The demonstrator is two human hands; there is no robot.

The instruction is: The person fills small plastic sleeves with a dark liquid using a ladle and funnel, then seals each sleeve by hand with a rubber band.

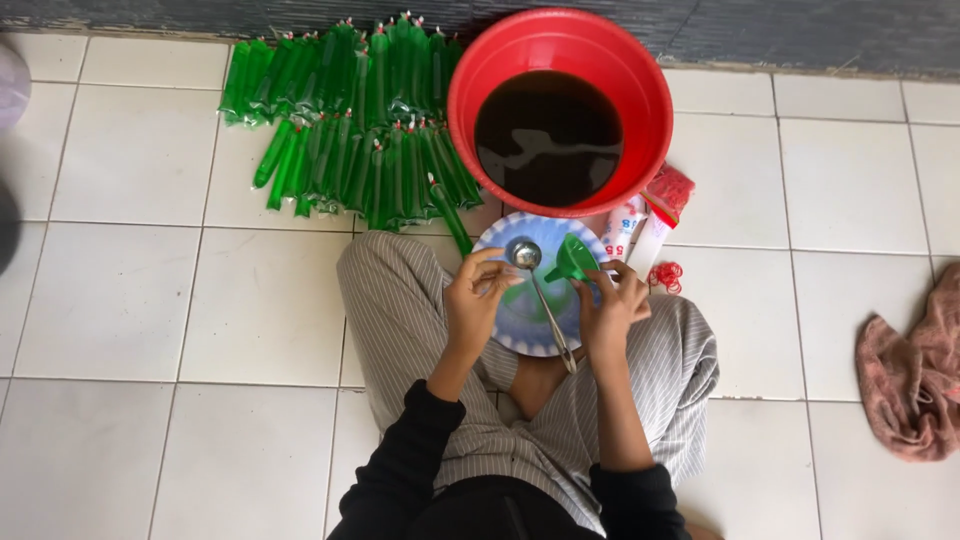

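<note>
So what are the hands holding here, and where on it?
Right hand pinches the green funnel near its narrow spout end. Left hand has fingertips together over the plate beside the ladle; what it grips cannot be told.

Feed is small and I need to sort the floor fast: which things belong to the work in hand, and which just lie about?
In use:
left hand
right hand
small green plastic funnel
metal ladle
blue-and-white plate
red plastic basin of dark liquid
rows of filled green plastic tubes
red rubber bands

Lying about:
crumpled pink cloth
</note>
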